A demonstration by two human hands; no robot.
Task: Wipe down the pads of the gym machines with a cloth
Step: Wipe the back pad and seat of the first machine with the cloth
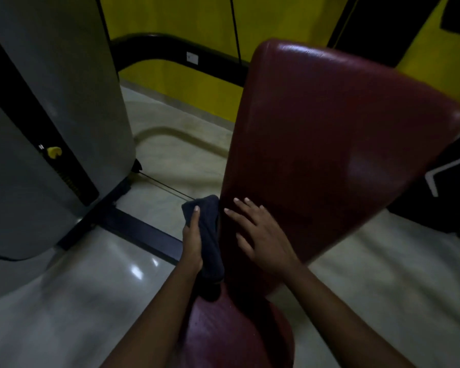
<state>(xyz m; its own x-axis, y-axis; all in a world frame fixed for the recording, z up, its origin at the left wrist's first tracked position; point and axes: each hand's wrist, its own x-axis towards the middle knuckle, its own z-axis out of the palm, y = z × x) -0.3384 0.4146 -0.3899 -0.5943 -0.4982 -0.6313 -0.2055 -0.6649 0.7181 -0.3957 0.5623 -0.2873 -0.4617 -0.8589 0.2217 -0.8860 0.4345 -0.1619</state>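
A person's left hand (193, 241) grips a dark cloth (206, 235) against the left edge of a maroon back pad (329, 144), near its lower end. The right hand (260, 235) rests flat on the pad's face, fingers spread open. A grey weight-stack housing (51, 102) stands far left on the pale floor (64, 301).

We saw a dim, wide-angle-bent scene; glare streaked the maroon back pad (337, 134), blur softening the floor (72, 301) left of it.
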